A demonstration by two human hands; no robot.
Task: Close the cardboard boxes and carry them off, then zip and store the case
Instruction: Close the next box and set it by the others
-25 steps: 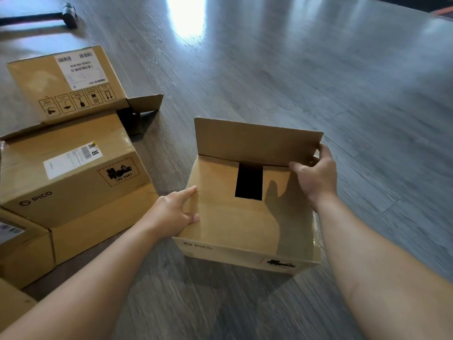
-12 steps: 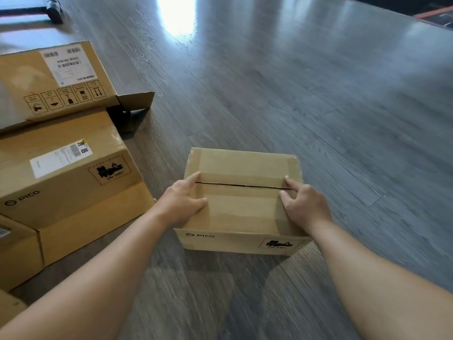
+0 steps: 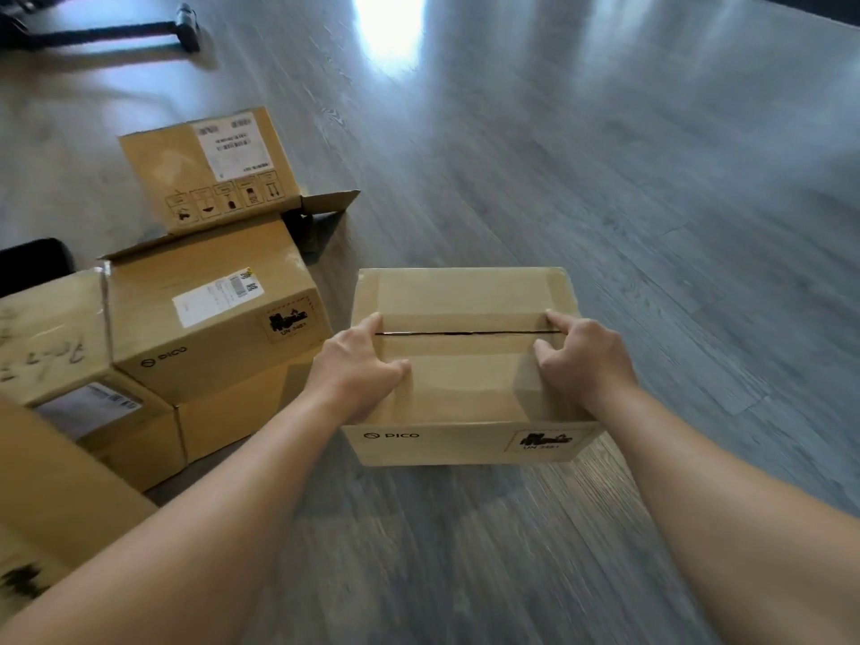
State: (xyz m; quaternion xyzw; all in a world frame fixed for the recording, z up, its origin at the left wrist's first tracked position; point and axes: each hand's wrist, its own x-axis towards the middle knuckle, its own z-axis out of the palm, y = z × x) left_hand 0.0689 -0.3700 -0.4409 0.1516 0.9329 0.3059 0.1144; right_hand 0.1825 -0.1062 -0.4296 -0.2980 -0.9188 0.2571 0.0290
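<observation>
We press the flaps of the cardboard box flat, left hand at nine o'clock, right hand at three, fingers spread over its seam, gripping nothing. It sits on the floor. Closing looks done; next we likely need a grip under its sides to lift.

The left end of the seam on the closed brown cardboard box is covered by the left hand, and the right end by the right hand. Far left of the left fingers, a scribbled brown carton and a plain brown cardboard panel are cut by the frame edge. The white label on the far flat brown box is too blurred to be read. A black object beyond the cartons cannot be identified.
</observation>
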